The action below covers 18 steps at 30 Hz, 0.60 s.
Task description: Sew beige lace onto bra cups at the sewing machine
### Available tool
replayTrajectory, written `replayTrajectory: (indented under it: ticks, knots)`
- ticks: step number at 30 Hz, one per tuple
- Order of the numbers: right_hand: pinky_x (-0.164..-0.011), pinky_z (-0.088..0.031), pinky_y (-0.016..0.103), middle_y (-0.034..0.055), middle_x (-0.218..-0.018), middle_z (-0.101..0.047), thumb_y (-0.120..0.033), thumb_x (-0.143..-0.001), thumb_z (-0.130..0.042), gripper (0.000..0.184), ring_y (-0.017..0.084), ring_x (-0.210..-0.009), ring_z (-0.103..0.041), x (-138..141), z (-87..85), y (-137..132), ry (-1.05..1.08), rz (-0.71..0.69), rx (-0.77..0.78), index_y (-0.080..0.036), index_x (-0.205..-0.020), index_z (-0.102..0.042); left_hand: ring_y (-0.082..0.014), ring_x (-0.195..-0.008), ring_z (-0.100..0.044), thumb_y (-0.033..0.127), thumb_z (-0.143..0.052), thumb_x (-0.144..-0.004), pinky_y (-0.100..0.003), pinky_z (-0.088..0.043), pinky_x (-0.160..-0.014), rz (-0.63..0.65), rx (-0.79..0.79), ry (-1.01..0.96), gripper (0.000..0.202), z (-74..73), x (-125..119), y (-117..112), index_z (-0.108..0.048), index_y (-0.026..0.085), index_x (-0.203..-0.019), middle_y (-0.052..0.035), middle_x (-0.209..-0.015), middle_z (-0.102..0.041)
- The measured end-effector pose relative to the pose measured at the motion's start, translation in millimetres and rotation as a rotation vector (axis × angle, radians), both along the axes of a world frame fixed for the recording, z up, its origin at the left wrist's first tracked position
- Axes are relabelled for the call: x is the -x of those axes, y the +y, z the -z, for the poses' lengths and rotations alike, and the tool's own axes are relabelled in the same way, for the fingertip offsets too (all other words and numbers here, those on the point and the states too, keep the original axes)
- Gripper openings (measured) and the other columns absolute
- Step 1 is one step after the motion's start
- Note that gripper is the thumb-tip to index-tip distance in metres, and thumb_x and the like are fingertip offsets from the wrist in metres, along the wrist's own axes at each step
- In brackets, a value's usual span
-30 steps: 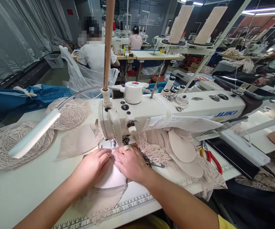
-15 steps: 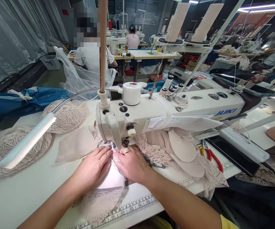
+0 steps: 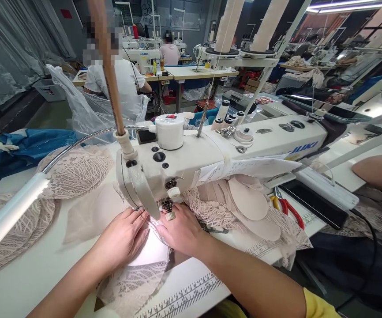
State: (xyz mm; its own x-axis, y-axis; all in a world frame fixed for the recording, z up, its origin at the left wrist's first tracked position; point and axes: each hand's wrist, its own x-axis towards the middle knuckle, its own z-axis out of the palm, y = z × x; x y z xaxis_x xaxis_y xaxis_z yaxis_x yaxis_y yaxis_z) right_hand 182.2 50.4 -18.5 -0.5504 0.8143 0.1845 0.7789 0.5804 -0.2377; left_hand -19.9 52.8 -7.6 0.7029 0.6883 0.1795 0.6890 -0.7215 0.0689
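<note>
Below the head of a white sewing machine (image 3: 207, 152), the left hand (image 3: 126, 234) lies palm-down, fingers together, on a pale lace piece (image 3: 141, 282); the right hand (image 3: 181, 229) bends over its other side, whether pinching cannot be told; the lace end rests beside the table's (image 3: 52, 265) printed ruler (image 3: 184, 297).

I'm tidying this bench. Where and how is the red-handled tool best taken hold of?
By the red handles, probably with the right hand coming down from the near right: the handles point that way, while the metal end points back toward the sewing machine. Lace lies close along the left, so that side looks likelier to snag.
</note>
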Motion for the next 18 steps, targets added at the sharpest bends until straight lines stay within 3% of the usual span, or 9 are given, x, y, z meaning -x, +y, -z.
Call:
replayTrajectory:
  ticks: [3,9,14,18]
  knots:
    - [-0.076,-0.045,0.035,0.0115,-0.099,-0.063,-0.029,-0.087,-0.057,0.018,0.023,-0.088,-0.057,1,-0.9,1,0.009,0.021,0.007,-0.017,-0.095,-0.068,-0.0272,-0.085,-0.063,0.026,-0.04,-0.092,-0.038,-0.053,-0.073,-0.004,0.047,-0.007,0.032,-7.6,-1,5,-0.067,0.012,-0.101,-0.0158,-0.097,-0.069]
    - [-0.078,-0.044,0.033,0.01,-0.099,-0.063,-0.021,-0.088,-0.051,0.017,0.022,-0.088,-0.056,-5,0.5,1,0.052,-0.022,-0.019,-0.016,-0.093,-0.067,-0.0243,-0.082,-0.063,0.018,-0.042,-0.089,-0.036,-0.052,-0.072,0.052,0.087,0.025,0.025,-17.1,9,13,-0.066,0.016,-0.097,-0.0128,-0.096,-0.068]
    - [-0.071,-0.042,0.03,0.0063,-0.083,-0.059,-0.014,-0.087,-0.05,0.016,0.018,-0.076,-0.054,-9,6.8,2,0.128,0.014,-0.053,-0.017,-0.081,-0.064,-0.0253,-0.09,-0.061,0.015,-0.043,-0.088,-0.041,-0.051,-0.079,0.047,-0.038,-0.034,0.027,-16.9,10,3,-0.067,0.017,-0.101,-0.0126,-0.103,-0.068]
    - [-0.068,-0.038,0.03,0.0054,-0.079,-0.056,-0.012,-0.085,-0.05,0.017,0.018,-0.074,-0.051,-9,4.5,0,0.125,-0.052,-0.087,-0.017,-0.072,-0.061,-0.0246,-0.093,-0.061,0.021,-0.044,-0.092,-0.041,-0.051,-0.082,0.044,-0.096,-0.113,0.025,-13.6,-2,-11,-0.065,0.017,-0.104,-0.0117,-0.105,-0.068]
